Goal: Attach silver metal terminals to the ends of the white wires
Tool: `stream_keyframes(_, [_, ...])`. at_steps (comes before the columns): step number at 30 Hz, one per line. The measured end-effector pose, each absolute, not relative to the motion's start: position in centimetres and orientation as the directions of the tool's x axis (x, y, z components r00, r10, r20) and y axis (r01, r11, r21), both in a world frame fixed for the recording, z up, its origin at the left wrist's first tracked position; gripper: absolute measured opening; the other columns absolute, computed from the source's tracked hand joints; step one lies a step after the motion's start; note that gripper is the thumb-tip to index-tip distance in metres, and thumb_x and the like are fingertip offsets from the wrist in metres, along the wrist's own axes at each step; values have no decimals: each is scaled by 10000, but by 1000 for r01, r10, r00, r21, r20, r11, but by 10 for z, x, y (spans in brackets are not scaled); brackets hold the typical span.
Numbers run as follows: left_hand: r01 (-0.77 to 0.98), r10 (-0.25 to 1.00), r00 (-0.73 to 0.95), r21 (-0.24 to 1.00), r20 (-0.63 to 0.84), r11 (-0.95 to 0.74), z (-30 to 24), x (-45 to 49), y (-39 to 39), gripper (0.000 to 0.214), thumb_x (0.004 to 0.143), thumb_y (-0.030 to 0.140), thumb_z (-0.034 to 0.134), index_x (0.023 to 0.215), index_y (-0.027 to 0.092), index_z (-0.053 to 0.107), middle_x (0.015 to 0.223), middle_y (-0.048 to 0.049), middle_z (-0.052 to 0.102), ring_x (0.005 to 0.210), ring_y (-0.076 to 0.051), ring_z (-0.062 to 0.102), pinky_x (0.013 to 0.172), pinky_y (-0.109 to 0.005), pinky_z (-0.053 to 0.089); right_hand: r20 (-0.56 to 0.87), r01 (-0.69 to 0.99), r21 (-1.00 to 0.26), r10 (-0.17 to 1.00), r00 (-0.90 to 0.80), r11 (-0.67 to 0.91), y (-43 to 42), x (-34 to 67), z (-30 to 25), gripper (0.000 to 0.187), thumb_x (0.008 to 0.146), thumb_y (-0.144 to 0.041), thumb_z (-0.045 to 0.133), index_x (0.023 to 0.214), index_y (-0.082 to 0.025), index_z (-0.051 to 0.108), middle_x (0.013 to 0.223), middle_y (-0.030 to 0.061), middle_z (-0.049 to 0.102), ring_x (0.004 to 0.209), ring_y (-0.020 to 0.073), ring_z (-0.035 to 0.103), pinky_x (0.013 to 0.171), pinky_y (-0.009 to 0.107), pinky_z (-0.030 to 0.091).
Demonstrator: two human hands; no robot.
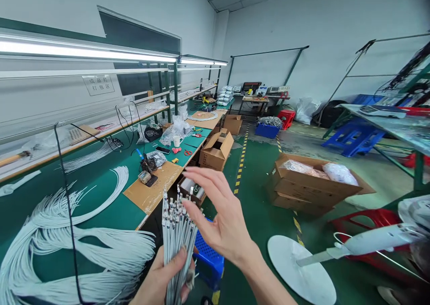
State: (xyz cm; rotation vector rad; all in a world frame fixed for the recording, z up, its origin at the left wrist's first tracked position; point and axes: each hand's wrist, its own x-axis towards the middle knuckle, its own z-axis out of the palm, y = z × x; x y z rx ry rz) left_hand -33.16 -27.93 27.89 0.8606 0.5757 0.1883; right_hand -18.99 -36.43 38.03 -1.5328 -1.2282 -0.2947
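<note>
A bundle of thin cables [175, 244], whitish-grey and smooth, ends in uneven tips with small metallic and dark bits, fanning slightly at the top. Its long axis stands nearly upright, tips pointing up, the lower part running out of view at the bottom. It is held in the air beside the aisle-side edge of the green worktop [129, 208]. The left hand [163, 273] grips it, thumb pressed across the front; the right hand [220, 217] has thumb and fingers spread by the tips, contact unclear.

Cable bundle [177, 229]: lower end cropped at the bottom edge.
Left hand [163, 272]: fingers partly hidden behind the bundle.
</note>
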Motion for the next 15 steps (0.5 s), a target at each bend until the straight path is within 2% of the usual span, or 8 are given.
stream_keyframes(2, [85, 364, 842, 763, -399, 641, 277, -331, -280, 614, 576, 640, 941, 834, 136, 704, 609, 4, 692, 352, -54, 504, 383, -182, 322, 777, 888, -423, 575, 254, 179, -361, -185, 383, 502, 983, -211, 624, 1473, -177, 520, 1513, 162, 577, 1436, 271, 470, 1206, 490, 372])
stream_keyframes(3, [91, 360, 843, 765, -400, 638, 276, -331, -280, 617, 575, 644, 939, 833, 140, 694, 612, 4, 695, 352, -59, 513, 382, -185, 326, 756, 886, -408, 626, 192, 222, -358, -185, 381, 508, 982, -187, 623, 1480, -182, 521, 1520, 158, 583, 1446, 267, 475, 1216, 492, 365])
stream_keyframes(5, [102, 359, 840, 769, -406, 631, 274, -331, -279, 605, 581, 641, 937, 821, 154, 671, 624, 6, 705, 353, -70, 528, 379, -193, 344, 705, 851, -436, 699, 120, 293, -353, -185, 374, 413, 961, -151, 644, 1370, -204, 631, 1408, 129, 691, 1370, 265, 576, 1194, 484, 402])
stream_keyframes(8, [103, 363, 841, 777, -401, 621, 274, -331, -278, 599, 598, 638, 931, 845, 160, 668, 626, 11, 702, 364, -76, 536, 389, -201, 375, 701, 792, -522, 687, 189, 315, -351, -186, 364, 265, 933, -150, 681, 1189, -210, 717, 1204, 87, 794, 1187, 230, 701, 1094, 413, 508])
stream_keyframes(11, [84, 367, 852, 790, -373, 607, 276, -330, -277, 612, 617, 641, 921, 883, 142, 690, 625, 11, 683, 371, -74, 535, 397, -204, 376, 673, 745, -613, 667, 319, 263, -351, -184, 364, 335, 916, -172, 731, 1245, -208, 679, 1209, 84, 778, 1121, 202, 716, 992, 358, 570])
stream_keyframes(13, [84, 365, 856, 795, -366, 600, 277, -329, -276, 614, 627, 646, 914, 885, 133, 697, 634, 5, 684, 361, -67, 527, 393, -204, 362, 636, 728, -649, 683, 359, 222, -349, -182, 367, 435, 897, -176, 761, 1316, -190, 647, 1289, 118, 742, 1176, 233, 695, 1000, 399, 567])
stream_keyframes(15, [96, 359, 854, 793, -376, 602, 277, -327, -276, 629, 609, 659, 915, 883, 139, 689, 641, 4, 693, 360, -67, 529, 391, -200, 359, 619, 731, -645, 713, 328, 224, -347, -182, 368, 416, 895, -174, 755, 1302, -176, 668, 1285, 127, 751, 1195, 257, 691, 1058, 454, 528])
